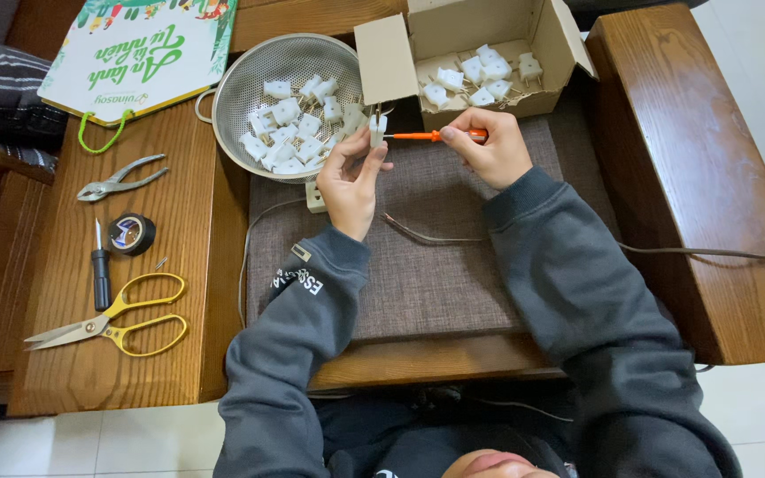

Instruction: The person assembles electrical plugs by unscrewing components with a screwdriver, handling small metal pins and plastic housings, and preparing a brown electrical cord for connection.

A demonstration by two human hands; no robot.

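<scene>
Pliers [121,180], black tape roll [131,234], dark-handled screwdriver [100,267] and yellow-handled scissors [115,322] lie on the wooden surface [90,381] beside a green-and-white paper bag [139,53].

A white plug [377,128] and an orange-handled screwdriver [440,135] are seen above a brown-grey woven cushion [427,265], framed by dark grey sleeves [568,283]. More white plugs are shown in a silver mesh colander [250,88] and a plain tan cardboard box [382,57]. On the reddish-brown wood [170,336], yellow-handled scissors [117,323], black tape [130,234], a black-handled screwdriver [101,276] and grey pliers [121,180] are pictured.
</scene>
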